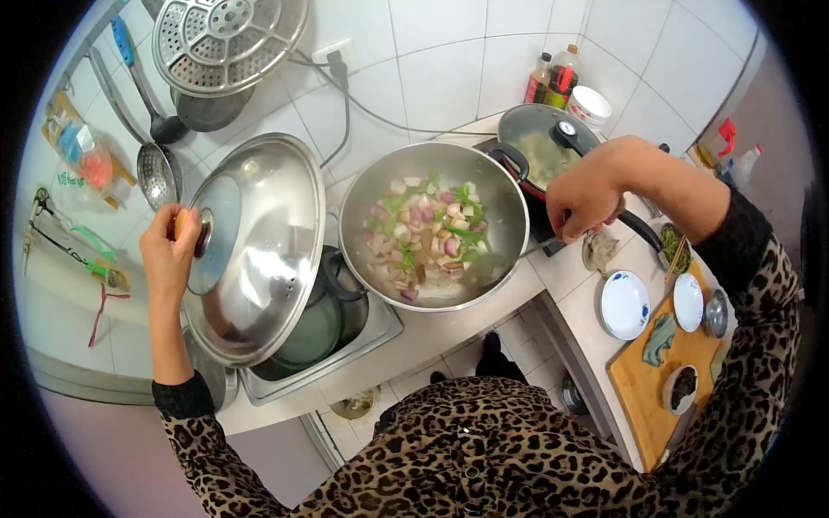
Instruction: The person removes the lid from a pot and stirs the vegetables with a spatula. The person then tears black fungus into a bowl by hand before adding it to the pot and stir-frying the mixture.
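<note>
My left hand (173,246) grips the knob of a large steel lid (268,250) with a glass centre, tilted up on edge left of the wok. In the wide steel wok (358,203) lie chopped purple-white onion pieces (423,229) with green bits among them. To the wok's right, my right hand (587,194) hangs with its fingers curled down and pressed together; whatever is in them is hidden. It is raised beside a second pan, whose glass lid (522,125) has a black-rimmed knob.
Left of the wok is a sink (384,324), partly behind the lid. A cutting board (635,388), plates (624,304) and a bowl (680,388) occupy the right counter. Bottles (563,73) stand in the back corner. A skimmer (157,173) hangs at left; a cord (406,129) crosses the wall.
</note>
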Motion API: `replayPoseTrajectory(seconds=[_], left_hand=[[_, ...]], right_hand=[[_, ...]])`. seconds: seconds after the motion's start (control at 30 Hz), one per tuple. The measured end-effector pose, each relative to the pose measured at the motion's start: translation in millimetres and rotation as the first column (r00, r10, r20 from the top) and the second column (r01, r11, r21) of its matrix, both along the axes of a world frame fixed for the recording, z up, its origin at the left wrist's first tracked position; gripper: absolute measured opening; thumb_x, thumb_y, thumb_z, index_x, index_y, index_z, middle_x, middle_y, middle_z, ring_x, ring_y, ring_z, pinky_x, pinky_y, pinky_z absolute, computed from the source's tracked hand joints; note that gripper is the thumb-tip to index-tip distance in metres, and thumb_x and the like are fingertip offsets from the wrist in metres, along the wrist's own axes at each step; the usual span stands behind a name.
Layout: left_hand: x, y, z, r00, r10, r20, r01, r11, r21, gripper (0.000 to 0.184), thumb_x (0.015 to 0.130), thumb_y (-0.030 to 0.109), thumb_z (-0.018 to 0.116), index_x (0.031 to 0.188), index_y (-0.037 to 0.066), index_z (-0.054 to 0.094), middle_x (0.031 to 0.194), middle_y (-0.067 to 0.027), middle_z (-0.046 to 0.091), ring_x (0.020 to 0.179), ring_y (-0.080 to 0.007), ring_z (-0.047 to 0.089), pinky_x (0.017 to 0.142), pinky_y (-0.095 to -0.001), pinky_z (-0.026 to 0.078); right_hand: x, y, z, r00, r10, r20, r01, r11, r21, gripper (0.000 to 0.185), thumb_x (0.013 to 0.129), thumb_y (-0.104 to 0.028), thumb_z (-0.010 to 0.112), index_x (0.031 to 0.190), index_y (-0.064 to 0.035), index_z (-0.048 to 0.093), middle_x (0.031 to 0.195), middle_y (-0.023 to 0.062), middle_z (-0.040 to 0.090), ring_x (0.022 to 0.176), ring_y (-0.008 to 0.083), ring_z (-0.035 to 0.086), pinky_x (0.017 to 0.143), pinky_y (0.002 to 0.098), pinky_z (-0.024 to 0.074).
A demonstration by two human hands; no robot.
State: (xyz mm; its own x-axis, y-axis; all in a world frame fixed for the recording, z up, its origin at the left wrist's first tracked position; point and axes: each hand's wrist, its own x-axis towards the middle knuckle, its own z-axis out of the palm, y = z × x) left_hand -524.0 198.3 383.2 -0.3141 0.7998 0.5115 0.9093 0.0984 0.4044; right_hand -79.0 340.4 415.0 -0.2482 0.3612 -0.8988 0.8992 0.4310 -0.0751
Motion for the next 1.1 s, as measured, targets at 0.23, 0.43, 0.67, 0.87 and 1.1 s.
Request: replayPoseTrajectory(seconds=[0.23, 0.43, 0.67, 0.87, 1.1], left_hand=[[-7, -10, -11, 0.998, -0.015, 0.057, 0.013, 0.999, 0.032, 0.024, 0.086, 0.022, 0.062, 0.087, -0.002, 0.06, 0.069, 0.0, 0.052, 0.064, -0.0075, 0.045, 0.056, -0.0235, 0.038], [-6, -21, -8, 0.999, 0.034, 0.019, -0.034, 0.999, -0.022, 0.026, 0.086, 0.024, 0.061, 0.086, -0.002, 0.06, 0.067, -0.0004, 0.052, 0.061, -0.0075, 0.045, 0.055, -0.0232, 0.038], [-7, -19, -12, 0.997, 0.025, 0.076, -0.03, 0.997, 0.065, 0.026, 0.084, 0.023, 0.064, 0.083, -0.002, 0.059, 0.063, -0.0008, 0.052, 0.058, -0.0069, 0.045, 0.052, -0.0224, 0.037], [-8, -18, -18, 0.999, 0.028, 0.037, -0.028, 1.0, -0.004, 0.03, 0.085, 0.026, 0.061, 0.091, -0.004, 0.061, 0.068, -0.002, 0.055, 0.062, -0.0086, 0.047, 0.056, -0.0234, 0.039], [6, -27, -8, 0.987, -0.002, 0.162, 0.004, 1.0, -0.01, 0.026, 0.087, 0.023, 0.06, 0.088, -0.003, 0.059, 0.069, 0.0001, 0.054, 0.063, -0.0066, 0.046, 0.056, -0.0217, 0.038]], right_hand=[[-20, 19, -60, 0.905, 0.423, 0.048, -0.37, 0.726, 0.58, 0.018, 0.078, -0.01, 0.055, 0.087, 0.0012, 0.066, 0.082, 0.0176, 0.066, 0.076, 0.0316, 0.065, 0.067, 0.042, 0.0514], [-8, -8, -35, 0.839, 0.541, 0.055, -0.431, 0.601, 0.674, 0.015, 0.077, -0.009, 0.055, 0.086, -0.0026, 0.066, 0.083, 0.0172, 0.065, 0.08, 0.0333, 0.064, 0.07, 0.0423, 0.0516], [1, 3, -33, 0.907, 0.396, -0.145, -0.38, 0.917, 0.123, 0.021, 0.084, -0.017, 0.056, 0.098, -0.0028, 0.062, 0.075, 0.0138, 0.064, 0.072, 0.027, 0.061, 0.065, 0.039, 0.0458], [-14, 9, -124, 0.768, 0.183, -0.614, -0.165, 0.982, 0.087, 0.025, 0.091, -0.021, 0.05, 0.103, -0.0015, 0.06, 0.065, 0.006, 0.054, 0.055, 0.0156, 0.051, 0.054, 0.0307, 0.0446], [40, -1, -114, 0.519, -0.59, -0.619, 0.46, 0.803, -0.379, 0.028, 0.095, -0.022, 0.047, 0.114, -0.0041, 0.055, 0.062, -0.0009, 0.046, 0.039, 0.0042, 0.039, 0.033, 0.0212, 0.0298]])
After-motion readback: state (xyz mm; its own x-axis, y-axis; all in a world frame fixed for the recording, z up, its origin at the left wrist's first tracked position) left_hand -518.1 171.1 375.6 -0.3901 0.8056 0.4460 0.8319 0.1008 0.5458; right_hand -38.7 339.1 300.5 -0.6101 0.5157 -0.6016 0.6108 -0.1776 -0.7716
